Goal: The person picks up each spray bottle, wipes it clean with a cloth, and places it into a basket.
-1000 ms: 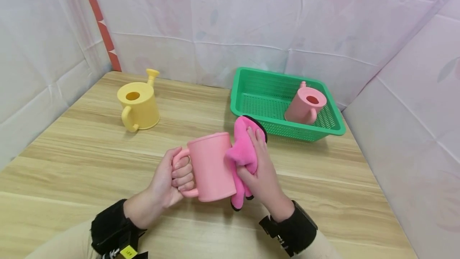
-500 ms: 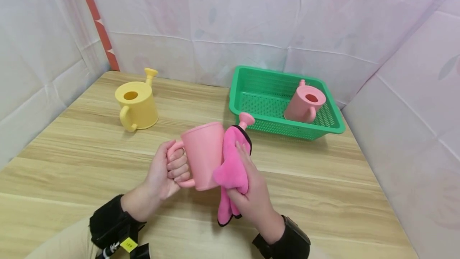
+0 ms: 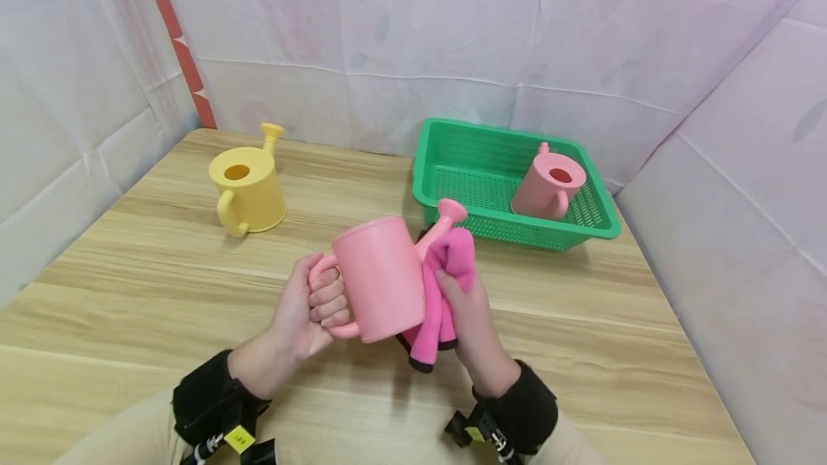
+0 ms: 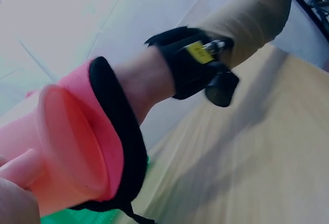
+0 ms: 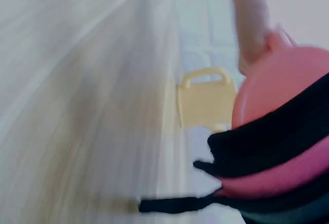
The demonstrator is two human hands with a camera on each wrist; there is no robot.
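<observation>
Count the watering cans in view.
3: yellow can on the table, pink can held by the left hand, second pink can inside the green basket.

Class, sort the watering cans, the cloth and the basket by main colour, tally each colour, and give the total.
Pink: 3 (held pink watering can, basketed pink watering can, cloth)
Yellow: 1 (yellow watering can)
Green: 1 (basket)
Total: 5
</observation>
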